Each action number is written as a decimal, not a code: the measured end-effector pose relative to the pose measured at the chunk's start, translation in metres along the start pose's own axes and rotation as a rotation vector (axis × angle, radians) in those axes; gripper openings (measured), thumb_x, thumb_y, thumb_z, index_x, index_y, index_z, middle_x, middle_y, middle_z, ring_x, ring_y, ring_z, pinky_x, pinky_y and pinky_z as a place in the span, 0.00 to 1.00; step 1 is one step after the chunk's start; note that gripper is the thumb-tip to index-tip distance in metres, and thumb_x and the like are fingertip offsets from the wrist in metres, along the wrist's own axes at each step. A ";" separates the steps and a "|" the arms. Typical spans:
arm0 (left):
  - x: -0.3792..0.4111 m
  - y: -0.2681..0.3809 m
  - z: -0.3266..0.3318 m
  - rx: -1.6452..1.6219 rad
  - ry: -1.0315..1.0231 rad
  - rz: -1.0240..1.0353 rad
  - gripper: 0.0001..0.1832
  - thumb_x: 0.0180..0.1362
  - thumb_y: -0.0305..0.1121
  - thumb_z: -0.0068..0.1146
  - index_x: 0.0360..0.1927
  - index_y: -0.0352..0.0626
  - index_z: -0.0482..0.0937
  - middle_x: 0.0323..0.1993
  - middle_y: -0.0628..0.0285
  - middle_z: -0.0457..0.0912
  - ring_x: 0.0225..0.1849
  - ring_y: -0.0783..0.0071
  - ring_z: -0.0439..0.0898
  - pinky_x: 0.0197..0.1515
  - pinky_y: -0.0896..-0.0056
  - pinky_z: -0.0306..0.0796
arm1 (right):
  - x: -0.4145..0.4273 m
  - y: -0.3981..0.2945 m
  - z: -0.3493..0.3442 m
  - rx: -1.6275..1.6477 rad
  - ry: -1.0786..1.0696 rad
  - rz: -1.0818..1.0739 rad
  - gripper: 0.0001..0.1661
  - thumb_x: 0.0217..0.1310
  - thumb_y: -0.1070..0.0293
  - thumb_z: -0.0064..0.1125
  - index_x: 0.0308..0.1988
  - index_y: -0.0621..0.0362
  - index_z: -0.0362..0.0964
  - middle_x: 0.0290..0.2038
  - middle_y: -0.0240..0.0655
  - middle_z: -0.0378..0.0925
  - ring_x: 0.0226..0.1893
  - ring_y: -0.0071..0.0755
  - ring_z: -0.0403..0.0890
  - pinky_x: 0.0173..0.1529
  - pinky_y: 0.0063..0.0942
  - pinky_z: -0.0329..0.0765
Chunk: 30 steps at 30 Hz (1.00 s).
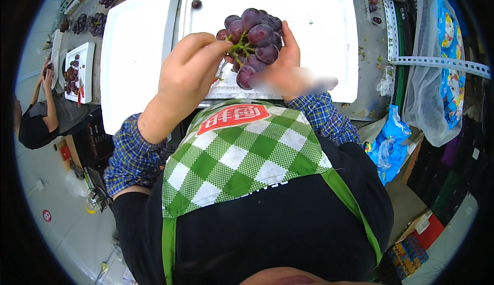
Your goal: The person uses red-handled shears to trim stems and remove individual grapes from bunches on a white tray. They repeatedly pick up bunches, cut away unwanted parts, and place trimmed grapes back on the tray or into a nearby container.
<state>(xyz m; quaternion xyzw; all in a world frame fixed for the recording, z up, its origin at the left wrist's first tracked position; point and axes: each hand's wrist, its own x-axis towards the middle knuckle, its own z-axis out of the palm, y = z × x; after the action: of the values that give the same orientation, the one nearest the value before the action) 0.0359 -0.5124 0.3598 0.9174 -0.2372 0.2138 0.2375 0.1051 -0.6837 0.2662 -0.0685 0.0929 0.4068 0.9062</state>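
A bunch of dark purple grapes [260, 34] is held up over a white foam tray [328, 26]. My right hand [290, 55] cradles the bunch from its right side and from below. From the left, my left hand [187, 67] pinches at the green stems [242, 47], its thumb and fingertips close against a grape. One loose grape [196, 4] lies in the tray's far left corner. Something partly red lies in the tray behind my left hand, too covered to name.
Another white foam piece [135, 49] adjoins the tray on the left. Grape bunches [96, 24] lie farther left, near a co-worker's hands [47, 77] and a small grape tray [89, 68]. At right are a perforated metal strip [440, 61], plastic bags [424, 65] and stem scraps on the metal table [372, 80].
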 end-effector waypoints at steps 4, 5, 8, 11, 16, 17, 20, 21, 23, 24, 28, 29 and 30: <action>-0.022 0.008 0.010 -0.593 -0.008 -0.768 0.08 0.61 0.27 0.53 0.41 0.32 0.76 0.33 0.62 0.79 0.31 0.84 0.74 0.30 0.82 0.70 | -0.001 -0.006 -0.014 -0.006 -0.006 -0.038 0.37 0.65 0.41 0.36 0.61 0.57 0.59 0.60 0.48 0.63 0.61 0.50 0.65 0.66 0.51 0.58; -0.020 0.009 0.010 -0.663 -0.061 -0.827 0.09 0.62 0.29 0.52 0.41 0.33 0.76 0.31 0.63 0.79 0.28 0.85 0.73 0.28 0.83 0.67 | -0.001 -0.007 -0.017 0.000 -0.002 -0.051 0.36 0.65 0.42 0.36 0.60 0.57 0.60 0.60 0.47 0.64 0.60 0.50 0.65 0.66 0.50 0.59; -0.017 0.011 0.017 -0.822 -0.109 -0.916 0.12 0.63 0.35 0.51 0.39 0.34 0.77 0.24 0.67 0.78 0.18 0.90 0.64 0.19 0.86 0.56 | 0.000 -0.008 -0.020 -0.023 0.031 -0.112 0.34 0.65 0.44 0.38 0.58 0.58 0.63 0.57 0.45 0.68 0.58 0.48 0.68 0.65 0.47 0.62; -0.016 0.013 0.025 -0.873 -0.136 -0.945 0.12 0.63 0.36 0.52 0.36 0.35 0.77 0.24 0.68 0.78 0.18 0.90 0.64 0.19 0.86 0.56 | -0.002 -0.007 -0.024 -0.003 -0.095 -0.118 0.33 0.65 0.45 0.37 0.58 0.59 0.63 0.57 0.45 0.69 0.58 0.47 0.69 0.64 0.46 0.63; -0.030 0.003 0.024 -1.014 -0.221 -1.065 0.13 0.64 0.38 0.52 0.38 0.36 0.77 0.26 0.67 0.77 0.20 0.88 0.65 0.21 0.85 0.55 | -0.009 -0.004 -0.008 -0.287 -0.108 -0.207 0.38 0.68 0.41 0.31 0.62 0.60 0.56 0.58 0.45 0.66 0.60 0.45 0.66 0.66 0.44 0.60; -0.034 0.001 0.027 -1.092 -0.160 -1.115 0.14 0.63 0.38 0.52 0.39 0.35 0.77 0.25 0.68 0.76 0.21 0.87 0.65 0.22 0.85 0.57 | -0.011 -0.005 -0.004 -0.316 -0.155 -0.212 0.39 0.67 0.39 0.30 0.63 0.60 0.54 0.59 0.45 0.66 0.60 0.44 0.66 0.66 0.43 0.60; -0.049 -0.007 0.036 -1.370 0.031 -1.211 0.16 0.62 0.36 0.53 0.46 0.33 0.76 0.32 0.65 0.78 0.27 0.82 0.74 0.29 0.82 0.68 | -0.015 -0.003 0.007 -0.460 -0.290 -0.250 0.47 0.64 0.32 0.23 0.66 0.61 0.47 0.60 0.45 0.62 0.62 0.41 0.64 0.67 0.39 0.59; -0.049 -0.008 0.036 -1.399 0.018 -1.201 0.17 0.63 0.36 0.52 0.47 0.33 0.75 0.35 0.62 0.79 0.31 0.79 0.76 0.33 0.79 0.71 | -0.016 -0.002 0.010 -0.516 -0.304 -0.266 0.47 0.64 0.32 0.22 0.66 0.61 0.46 0.61 0.45 0.61 0.62 0.41 0.63 0.67 0.38 0.58; -0.051 -0.009 0.035 -1.458 -0.006 -1.182 0.18 0.63 0.36 0.51 0.50 0.32 0.73 0.42 0.57 0.80 0.40 0.72 0.81 0.42 0.73 0.77 | -0.017 0.001 0.015 -0.629 -0.333 -0.296 0.48 0.64 0.32 0.21 0.66 0.61 0.45 0.62 0.45 0.59 0.63 0.39 0.61 0.67 0.36 0.57; -0.056 -0.018 0.036 -1.528 -0.103 -1.079 0.21 0.63 0.37 0.51 0.54 0.32 0.71 0.49 0.50 0.78 0.50 0.63 0.79 0.53 0.64 0.75 | -0.019 0.003 0.018 -0.661 -0.343 -0.287 0.47 0.65 0.33 0.19 0.66 0.62 0.46 0.61 0.43 0.59 0.64 0.37 0.60 0.67 0.34 0.55; -0.066 -0.021 0.042 -1.628 -0.042 -1.018 0.25 0.63 0.38 0.50 0.58 0.33 0.66 0.52 0.51 0.75 0.51 0.64 0.78 0.52 0.65 0.74 | -0.019 0.011 0.022 -0.758 -0.392 -0.303 0.44 0.68 0.37 0.20 0.65 0.64 0.49 0.61 0.41 0.61 0.63 0.34 0.60 0.67 0.33 0.55; -0.067 -0.022 0.041 -1.628 -0.026 -1.023 0.25 0.62 0.38 0.51 0.59 0.34 0.66 0.53 0.51 0.75 0.51 0.64 0.78 0.52 0.64 0.75 | -0.018 0.012 0.022 -0.785 -0.384 -0.297 0.46 0.67 0.36 0.19 0.66 0.64 0.47 0.62 0.43 0.59 0.64 0.36 0.60 0.68 0.34 0.55; -0.068 -0.022 0.041 -1.627 -0.005 -1.027 0.25 0.62 0.37 0.52 0.59 0.34 0.65 0.53 0.51 0.74 0.51 0.64 0.78 0.52 0.64 0.75 | -0.017 0.013 0.022 -0.815 -0.378 -0.288 0.47 0.66 0.34 0.18 0.66 0.64 0.45 0.63 0.45 0.57 0.64 0.38 0.59 0.68 0.36 0.55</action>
<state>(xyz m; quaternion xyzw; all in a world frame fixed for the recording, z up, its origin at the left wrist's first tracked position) 0.0045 -0.4947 0.2856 0.4640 0.1173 -0.1482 0.8655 0.0872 -0.6832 0.2910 -0.3555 -0.2516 0.2857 0.8536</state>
